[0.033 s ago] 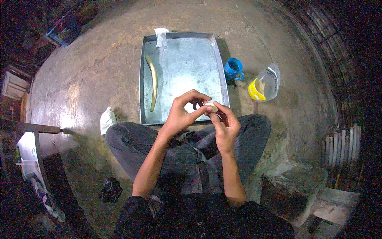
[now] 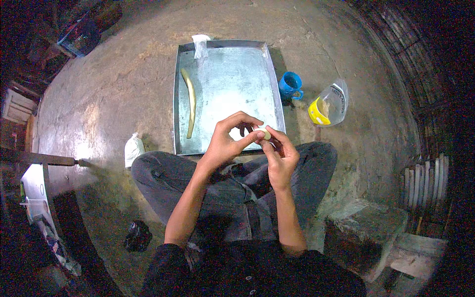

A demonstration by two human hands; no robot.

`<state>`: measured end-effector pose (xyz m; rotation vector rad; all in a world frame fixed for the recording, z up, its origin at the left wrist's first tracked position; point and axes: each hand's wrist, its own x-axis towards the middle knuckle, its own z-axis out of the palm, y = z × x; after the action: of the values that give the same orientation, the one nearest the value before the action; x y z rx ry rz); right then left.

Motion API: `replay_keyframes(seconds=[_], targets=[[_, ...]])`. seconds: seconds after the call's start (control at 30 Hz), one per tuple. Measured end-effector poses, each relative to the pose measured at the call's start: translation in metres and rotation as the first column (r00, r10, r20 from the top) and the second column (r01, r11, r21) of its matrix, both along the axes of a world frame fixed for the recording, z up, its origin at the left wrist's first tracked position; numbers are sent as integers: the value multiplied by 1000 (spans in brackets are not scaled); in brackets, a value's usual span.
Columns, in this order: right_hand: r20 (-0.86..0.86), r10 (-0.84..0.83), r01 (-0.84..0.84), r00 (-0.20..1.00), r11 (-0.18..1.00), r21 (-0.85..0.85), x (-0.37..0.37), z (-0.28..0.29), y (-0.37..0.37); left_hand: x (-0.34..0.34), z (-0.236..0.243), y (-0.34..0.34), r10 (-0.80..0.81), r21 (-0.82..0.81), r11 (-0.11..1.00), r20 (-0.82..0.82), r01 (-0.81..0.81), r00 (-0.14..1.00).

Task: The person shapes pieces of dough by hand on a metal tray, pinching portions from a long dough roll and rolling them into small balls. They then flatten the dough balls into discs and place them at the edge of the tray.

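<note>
Between my fingertips, over the near edge of a metal tray (image 2: 232, 84), is a small pale, rounded lump that looks like dough (image 2: 265, 133). My left hand (image 2: 231, 136) pinches it from the left with thumb and fingers. From the right, my right hand (image 2: 281, 156) grips the same piece, its fingers curled around it. Part of the lump is hidden by the fingers. A long, slightly curved yellowish-green stick (image 2: 191, 104) lies along the tray's left side.
Right of the tray stand a blue mug (image 2: 290, 85) and a clear plastic bag with a yellow part (image 2: 327, 106). A white bag (image 2: 200, 45) hangs over the far rim; another white bag (image 2: 134, 150) sits by my left knee. A black bag (image 2: 138, 236) and a block (image 2: 363, 232) flank me.
</note>
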<state>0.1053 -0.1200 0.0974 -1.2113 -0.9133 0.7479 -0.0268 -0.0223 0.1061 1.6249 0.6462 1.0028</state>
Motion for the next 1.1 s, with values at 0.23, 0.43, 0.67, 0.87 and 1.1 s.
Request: replay_keyframes(seconds=[0.23,0.43,0.67,0.87,1.1], targets=[[-75,-13,9,997,999,-53,-1,4,-2,0,-8,0,38,4,999,6,-38,999],[-92,-36,33,995,999,-40,-2,7,-2,-6,-6,4,-30,9,999,-26,30,999],[-103,-37,31,994,998,-52,3,4,-2,0,-14,5,-18,148,989,29,14,999],[-39,-32,31,999,999,-17,4,5,0,7,-21,-3,-32,-209,975,223,80,974],[-77,-10,9,997,1000,-21,13,-7,2,16,-36,-2,-100,-289,931,384,223,918]])
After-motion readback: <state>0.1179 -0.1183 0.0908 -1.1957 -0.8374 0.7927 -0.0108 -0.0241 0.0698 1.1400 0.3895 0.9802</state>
